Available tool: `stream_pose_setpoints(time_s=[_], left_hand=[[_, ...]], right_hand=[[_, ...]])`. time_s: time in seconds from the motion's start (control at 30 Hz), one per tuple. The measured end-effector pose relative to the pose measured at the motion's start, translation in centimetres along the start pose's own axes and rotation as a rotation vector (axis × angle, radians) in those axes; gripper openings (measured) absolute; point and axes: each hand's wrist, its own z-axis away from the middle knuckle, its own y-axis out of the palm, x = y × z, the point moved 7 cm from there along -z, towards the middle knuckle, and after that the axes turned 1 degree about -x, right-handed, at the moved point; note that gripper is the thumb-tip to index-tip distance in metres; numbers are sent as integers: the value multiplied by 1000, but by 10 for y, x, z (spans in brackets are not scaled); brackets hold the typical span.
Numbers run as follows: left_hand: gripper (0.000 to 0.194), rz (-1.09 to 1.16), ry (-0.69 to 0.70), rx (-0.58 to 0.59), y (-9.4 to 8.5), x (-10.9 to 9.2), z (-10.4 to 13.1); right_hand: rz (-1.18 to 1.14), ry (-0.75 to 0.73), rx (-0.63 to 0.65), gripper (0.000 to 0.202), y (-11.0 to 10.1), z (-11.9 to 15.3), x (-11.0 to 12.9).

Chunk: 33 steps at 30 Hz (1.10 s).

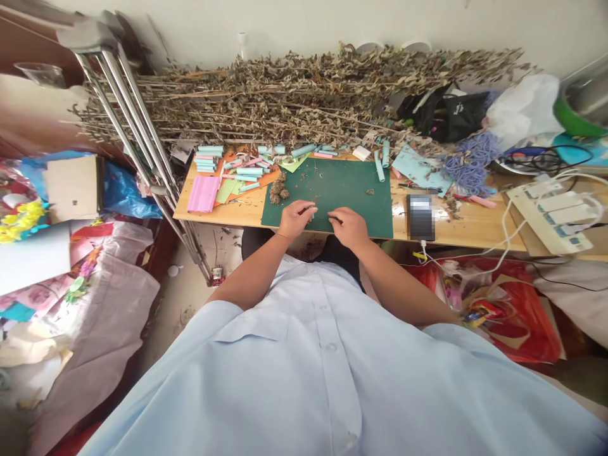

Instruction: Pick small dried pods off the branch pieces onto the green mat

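My left hand (295,220) is over the front of a green cutting mat (342,183), its fingers closed. A sliver of light blue shows at its fingertips, seemingly a small paper roll mostly hidden by the fingers. To its right, my right hand (350,227) is pinched shut; a tiny dark bit may be between thumb and finger, too small to name. The two hands are a short gap apart. Brown clumps of dried plant (278,189) lie on the mat's left side, and a small crumb (370,191) lies at its right.
Light-blue paper rolls (250,171) and a pink paper stack (204,194) lie left of the mat. Dried stalks (266,101) line the back. A phone (420,216) on a cable, purple cord (470,164) and a power strip (546,212) are right. Metal crutches (142,126) lean left.
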Motion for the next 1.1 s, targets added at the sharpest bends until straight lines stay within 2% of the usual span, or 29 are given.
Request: stream_pose_setpoints(time_s=[0.1,0.2,0.27,0.33,0.43,0.5,0.57,0.63,0.73,0.83,0.9,1.0,1.07,1.1], left_hand=[[27,-5,15,-27,-6,-4,1],[28,-11,31,-59,-15,-5,2],[28,-18,30,-75,-19,-4,3],[29,-20,29,-85,-23,-4,4],[28,-9,27,-101,-27,-7,7],[27,-8,25,-106,-32,-10,10],[26,-4,13,-109,-37,-11,14],[26,7,-12,-115,-41,-11,17],[27,25,-60,-125,-42,-10,19],[31,57,-102,-116,-36,-13,17],[33,99,-130,-103,-32,-14,15],[36,179,-171,-99,-31,-16,13],[39,241,-206,-102,-31,-15,12],[41,274,-228,-103,-30,-14,11]], right_hand=[[198,-167,126,31,4,10,16],[316,-337,263,45,15,18,31],[377,-384,347,54,24,15,33],[423,-335,401,60,29,3,27],[444,-229,409,61,23,-14,13],[413,-280,419,58,15,-13,8],[356,-404,491,53,9,0,4],[308,-459,535,47,3,8,-3],[297,-423,518,47,1,-1,-14],[304,-324,417,47,4,-24,-12],[286,-354,380,49,8,-30,0],[242,-486,455,44,19,-19,17],[235,-488,460,41,20,-16,19],[234,-453,421,41,18,-18,18]])
